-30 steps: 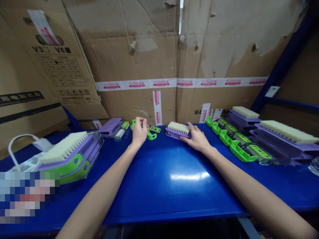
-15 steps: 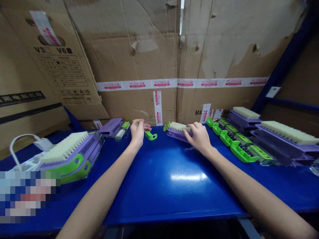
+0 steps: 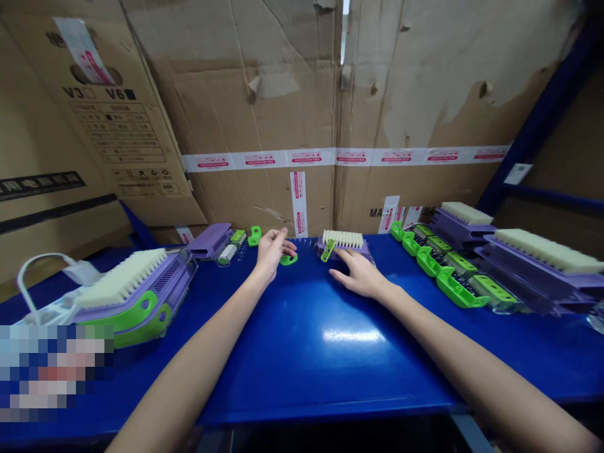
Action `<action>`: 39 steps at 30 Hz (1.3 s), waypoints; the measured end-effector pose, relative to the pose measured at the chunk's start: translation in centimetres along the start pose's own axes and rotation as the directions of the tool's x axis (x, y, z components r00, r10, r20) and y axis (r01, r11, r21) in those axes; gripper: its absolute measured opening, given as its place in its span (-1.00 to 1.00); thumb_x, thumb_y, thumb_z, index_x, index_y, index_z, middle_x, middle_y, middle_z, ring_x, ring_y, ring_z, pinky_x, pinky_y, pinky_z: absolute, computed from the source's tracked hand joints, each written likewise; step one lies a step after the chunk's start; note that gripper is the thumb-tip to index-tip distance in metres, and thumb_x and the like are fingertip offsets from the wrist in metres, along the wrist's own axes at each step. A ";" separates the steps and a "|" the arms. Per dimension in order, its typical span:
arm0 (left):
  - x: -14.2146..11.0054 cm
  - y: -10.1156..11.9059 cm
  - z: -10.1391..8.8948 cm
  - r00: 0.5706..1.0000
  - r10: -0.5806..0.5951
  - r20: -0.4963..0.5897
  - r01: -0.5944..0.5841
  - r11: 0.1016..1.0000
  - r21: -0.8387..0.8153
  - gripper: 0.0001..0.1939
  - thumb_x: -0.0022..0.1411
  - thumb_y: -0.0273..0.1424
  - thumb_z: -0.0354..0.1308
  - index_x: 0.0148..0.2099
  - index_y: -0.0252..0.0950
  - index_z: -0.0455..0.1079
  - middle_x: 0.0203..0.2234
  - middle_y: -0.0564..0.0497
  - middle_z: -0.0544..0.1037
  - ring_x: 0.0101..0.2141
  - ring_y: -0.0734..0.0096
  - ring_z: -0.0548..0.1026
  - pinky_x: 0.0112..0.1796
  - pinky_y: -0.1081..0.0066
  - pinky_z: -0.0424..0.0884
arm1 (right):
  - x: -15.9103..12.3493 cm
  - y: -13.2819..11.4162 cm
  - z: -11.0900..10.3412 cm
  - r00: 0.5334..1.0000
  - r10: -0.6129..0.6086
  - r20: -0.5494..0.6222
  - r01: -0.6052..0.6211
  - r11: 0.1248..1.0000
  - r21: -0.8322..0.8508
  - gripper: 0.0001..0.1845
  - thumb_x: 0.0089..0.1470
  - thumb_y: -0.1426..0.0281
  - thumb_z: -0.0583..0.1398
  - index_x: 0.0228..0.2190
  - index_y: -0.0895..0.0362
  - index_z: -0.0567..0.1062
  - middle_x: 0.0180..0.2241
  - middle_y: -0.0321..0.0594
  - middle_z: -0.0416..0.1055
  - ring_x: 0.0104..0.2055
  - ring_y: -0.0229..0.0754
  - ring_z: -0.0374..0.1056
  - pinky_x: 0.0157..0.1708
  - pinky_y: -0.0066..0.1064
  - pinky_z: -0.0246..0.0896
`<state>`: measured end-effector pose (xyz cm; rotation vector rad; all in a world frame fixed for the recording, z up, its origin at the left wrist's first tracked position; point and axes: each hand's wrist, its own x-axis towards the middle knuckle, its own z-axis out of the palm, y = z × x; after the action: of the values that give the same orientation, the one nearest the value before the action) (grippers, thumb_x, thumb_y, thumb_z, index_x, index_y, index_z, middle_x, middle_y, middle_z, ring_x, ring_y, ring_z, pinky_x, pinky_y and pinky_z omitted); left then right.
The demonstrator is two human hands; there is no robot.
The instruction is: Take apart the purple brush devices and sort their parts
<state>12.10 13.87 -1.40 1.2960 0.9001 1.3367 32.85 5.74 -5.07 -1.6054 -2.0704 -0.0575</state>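
A small purple brush point(image 3: 343, 241) with pale bristles lies at the back of the blue table point(image 3: 302, 340). A green clip point(image 3: 328, 250) leans against its front. My right hand point(image 3: 357, 275) rests flat just in front of the brush, fingers spread, fingertips close to the clip, holding nothing. My left hand point(image 3: 272, 250) lies to the left with its fingers stretched out over another green clip point(image 3: 288, 259) on the table; nothing shows in its grasp.
Assembled purple-and-green brushes point(image 3: 129, 290) lie at the left beside a white cable point(image 3: 33, 277). A purple housing point(image 3: 210, 240) and a green piece point(image 3: 255, 236) sit at the back left. A row of green parts point(image 3: 453, 277) and purple brushes point(image 3: 542, 255) fills the right. Cardboard boxes point(image 3: 283, 113) wall the back.
My right hand has let go of the small brush and drawn back to lie flat in front of it. My left hand has opened and shifted right over the green clip.
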 end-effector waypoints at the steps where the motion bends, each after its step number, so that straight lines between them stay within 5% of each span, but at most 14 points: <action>1: 0.0 -0.1 0.0 1.000 -0.009 0.020 0.009 1.000 -0.001 -0.69 0.12 -0.18 0.17 -0.41 -0.26 0.14 -0.71 0.06 0.47 -0.73 0.50 0.41 -0.64 0.56 0.26 | 0.0 0.2 0.2 1.000 -0.003 -0.020 0.005 0.998 0.064 -0.35 0.10 0.17 0.13 0.15 0.23 0.22 0.03 0.07 0.36 0.01 -0.02 0.33 -0.01 -0.22 0.22; 7: -0.1 -0.3 -0.1 0.983 -0.107 0.152 0.105 0.994 0.020 -0.70 0.11 -0.20 0.17 -0.38 -0.27 0.16 -0.71 0.06 0.48 -0.72 0.48 0.42 -0.62 0.56 0.26 | 0.5 0.3 0.7 0.981 0.167 -0.097 -0.092 0.845 0.526 -0.29 0.07 0.13 0.16 0.17 0.18 0.18 0.00 0.00 0.40 -0.01 -0.05 0.37 0.00 -0.18 0.26; 12: -0.2 -0.5 0.2 0.970 -0.151 0.189 0.140 0.987 0.074 -0.74 0.14 -0.21 0.15 -0.30 -0.27 0.19 -0.68 0.06 0.48 -0.70 0.48 0.42 -0.59 0.53 0.28 | 0.9 0.2 0.6 0.966 0.258 -0.012 -0.151 0.601 0.785 -0.30 0.01 0.14 0.22 0.12 0.19 0.23 -0.33 -0.16 0.51 -0.31 -0.14 0.45 -0.29 -0.25 0.38; 16: -0.6 -0.9 0.5 0.986 0.041 0.159 -0.075 0.974 0.215 -0.65 0.11 -0.10 0.18 -0.26 -0.26 0.21 -0.53 0.04 0.50 -0.62 0.49 0.43 -0.58 0.51 0.26 | 0.9 0.1 0.3 0.946 0.321 0.043 -0.196 0.463 0.865 -0.31 -0.03 0.14 0.26 0.08 0.19 0.27 -0.39 -0.19 0.50 -0.41 -0.21 0.42 -0.45 -0.36 0.36; 18: -1.0 -1.1 0.6 0.938 0.261 0.227 -0.334 0.852 0.403 -0.62 0.06 -0.13 0.25 -0.20 -0.25 0.27 -0.37 0.01 0.51 -0.49 0.45 0.46 -0.48 0.46 0.33 | 0.9 0.1 0.1 0.935 0.348 0.064 -0.211 0.401 0.891 -0.31 -0.03 0.15 0.28 0.07 0.19 0.28 -0.41 -0.19 0.49 -0.44 -0.22 0.41 -0.48 -0.39 0.35; 20: -1.5 -1.2 0.7 0.816 0.411 0.406 -0.578 0.585 0.570 -0.63 0.05 -0.22 0.30 -0.14 -0.24 0.32 -0.23 -0.03 0.51 -0.32 0.35 0.48 -0.30 0.37 0.37 | 0.8 0.1 0.1 0.930 0.356 0.097 -0.226 0.343 0.912 -0.36 -0.04 0.17 0.29 0.03 0.20 0.31 -0.43 -0.19 0.49 -0.45 -0.24 0.41 -0.50 -0.41 0.34; 23: -2.1 -1.1 0.9 0.660 0.387 0.644 -0.744 0.221 0.630 -0.76 0.14 -0.34 0.24 -0.13 -0.25 0.37 -0.22 -0.06 0.52 -0.17 0.21 0.45 -0.16 0.25 0.33 | 0.8 0.3 0.1 0.933 0.321 0.165 -0.260 0.279 0.925 -0.47 -0.04 0.19 0.30 -0.07 0.21 0.38 -0.44 -0.18 0.48 -0.47 -0.26 0.40 -0.52 -0.44 0.34; 25: -2.2 -1.2 0.9 0.638 0.346 0.687 -0.761 0.149 0.632 -0.83 0.19 -0.37 0.18 -0.15 -0.26 0.39 -0.24 -0.07 0.54 -0.18 0.18 0.46 -0.16 0.22 0.31 | 0.8 0.4 0.1 0.938 0.289 0.191 -0.270 0.265 0.926 -0.50 -0.04 0.19 0.31 -0.11 0.20 0.41 -0.44 -0.19 0.48 -0.49 -0.27 0.40 -0.51 -0.43 0.37; 28: -1.9 -1.4 0.8 0.665 0.352 0.659 -0.745 0.244 0.621 -0.83 0.21 -0.35 0.14 -0.14 -0.26 0.41 -0.23 -0.08 0.55 -0.22 0.21 0.47 -0.17 0.24 0.33 | 0.7 0.4 0.1 0.944 0.275 0.184 -0.262 0.283 0.923 -0.43 -0.08 0.17 0.33 -0.07 0.18 0.39 -0.41 -0.20 0.48 -0.48 -0.24 0.43 -0.47 -0.36 0.42; 31: -1.4 -1.8 0.7 0.759 0.322 0.566 -0.644 0.492 0.585 -0.81 0.20 -0.33 0.12 -0.15 -0.25 0.43 -0.34 -0.04 0.56 -0.34 0.31 0.49 -0.27 0.33 0.37 | 0.7 0.2 0.1 0.948 0.279 0.153 -0.243 0.325 0.914 -0.34 -0.10 0.16 0.34 0.01 0.16 0.34 -0.38 -0.21 0.47 -0.45 -0.20 0.46 -0.41 -0.29 0.45; 34: -1.1 -2.0 0.6 0.855 0.111 0.506 -0.396 0.771 0.499 -0.79 0.16 -0.28 0.13 -0.21 -0.28 0.43 -0.51 0.01 0.53 -0.55 0.41 0.45 -0.47 0.42 0.36 | 0.8 0.1 0.2 0.959 0.266 0.100 -0.203 0.396 0.896 -0.29 -0.10 0.17 0.33 0.05 0.15 0.29 -0.39 -0.26 0.44 -0.41 -0.17 0.47 -0.36 -0.27 0.44; 36: -1.0 -1.9 0.5 0.848 -0.055 0.528 -0.220 0.869 0.443 -0.76 0.13 -0.23 0.16 -0.27 -0.31 0.42 -0.57 0.01 0.52 -0.64 0.46 0.41 -0.57 0.47 0.31 | 0.8 0.1 0.2 0.968 0.246 0.052 -0.166 0.467 0.868 -0.27 -0.12 0.20 0.33 0.06 0.14 0.28 -0.38 -0.28 0.42 -0.41 -0.18 0.46 -0.35 -0.28 0.42; 39: -0.9 -1.4 0.2 0.774 -0.242 0.585 -0.022 0.913 0.407 -0.69 0.11 -0.17 0.19 -0.29 -0.35 0.41 -0.58 -0.02 0.53 -0.64 0.49 0.42 -0.60 0.52 0.27 | 0.8 0.4 0.3 0.979 0.204 -0.020 -0.105 0.580 0.808 -0.25 -0.14 0.24 0.34 0.09 0.12 0.27 -0.35 -0.30 0.40 -0.42 -0.25 0.41 -0.35 -0.34 0.38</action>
<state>12.44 13.21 -2.96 1.8194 0.7634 0.5466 32.94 6.64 -5.13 -1.1285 -1.4770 0.7475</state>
